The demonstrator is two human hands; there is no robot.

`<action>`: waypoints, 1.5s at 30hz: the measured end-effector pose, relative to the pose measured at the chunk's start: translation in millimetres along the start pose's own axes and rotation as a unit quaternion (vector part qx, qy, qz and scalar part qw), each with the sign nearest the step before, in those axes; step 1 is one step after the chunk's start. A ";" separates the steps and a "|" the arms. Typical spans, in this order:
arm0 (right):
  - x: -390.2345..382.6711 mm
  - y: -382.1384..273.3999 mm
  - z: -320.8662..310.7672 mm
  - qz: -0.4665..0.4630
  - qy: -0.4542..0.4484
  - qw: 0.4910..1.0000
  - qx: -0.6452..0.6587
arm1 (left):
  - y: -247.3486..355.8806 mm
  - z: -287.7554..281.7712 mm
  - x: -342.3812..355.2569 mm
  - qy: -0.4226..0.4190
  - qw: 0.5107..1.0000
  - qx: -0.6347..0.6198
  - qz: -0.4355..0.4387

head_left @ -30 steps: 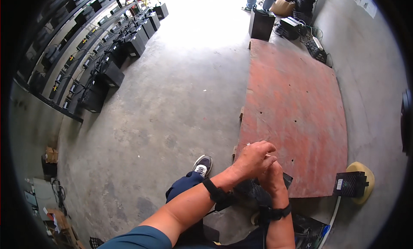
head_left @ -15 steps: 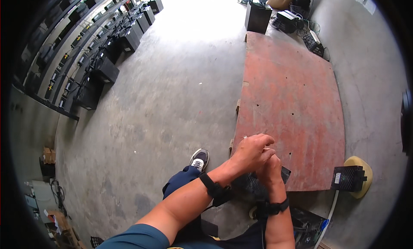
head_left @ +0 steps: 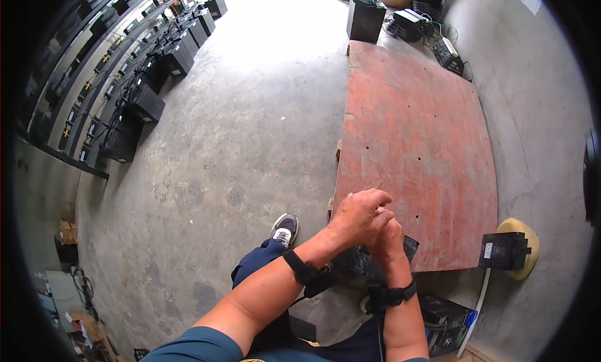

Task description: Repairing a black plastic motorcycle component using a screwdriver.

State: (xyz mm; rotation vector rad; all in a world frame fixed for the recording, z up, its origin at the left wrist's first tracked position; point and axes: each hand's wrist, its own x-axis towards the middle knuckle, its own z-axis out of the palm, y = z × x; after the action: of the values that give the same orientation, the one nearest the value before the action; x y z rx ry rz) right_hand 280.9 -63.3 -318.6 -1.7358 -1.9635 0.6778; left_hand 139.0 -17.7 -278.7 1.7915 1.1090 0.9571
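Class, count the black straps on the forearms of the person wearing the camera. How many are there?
2: one black strap around the left forearm, another around the right forearm. Their undersides are hidden.

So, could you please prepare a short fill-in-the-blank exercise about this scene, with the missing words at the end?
1. The bare left hand and the bare right hand are held close to each ____.
2. The large, flat, scuffed board is mostly ____ in colour.
3. The long, dark, multi-level rack stands on the person's ____ side.
4. The rounded object partly covered by the black rectangular box is ____ in colour.

Missing words: other; red; left; yellow.
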 end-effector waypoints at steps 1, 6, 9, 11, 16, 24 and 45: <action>0.2 -0.2 -0.1 0.009 0.004 1.000 -0.009 | -0.4 -0.4 -0.1 -0.002 1.000 0.000 -0.001; -0.7 2.3 1.6 -0.039 0.005 0.997 0.059 | -2.1 -2.1 0.6 -0.001 1.000 0.008 0.004; -0.6 4.4 0.1 -0.020 -0.015 0.999 0.020 | -0.4 -0.6 0.6 0.000 1.000 0.003 0.001; -0.4 3.7 0.2 0.005 -0.010 1.000 -0.008 | -1.7 -0.7 -0.3 -0.002 1.000 0.009 0.001; -0.1 3.2 1.5 -0.043 -0.003 0.996 0.084 | -3.5 -1.6 1.0 -0.007 1.000 0.018 0.001; 0.9 3.4 5.3 -0.019 0.009 0.999 0.025 | -2.0 -2.1 -0.5 -0.010 1.000 0.019 -0.004; 3.8 -4.2 -12.9 0.014 -0.023 0.999 0.027 | -6.2 -24.0 12.1 0.057 0.994 -0.069 -0.055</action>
State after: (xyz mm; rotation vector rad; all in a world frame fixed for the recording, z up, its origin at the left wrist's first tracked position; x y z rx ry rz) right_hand 285.0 -58.9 -305.9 -1.7322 -1.9359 0.7800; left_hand 119.7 1.0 -272.7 1.5655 1.1710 1.0523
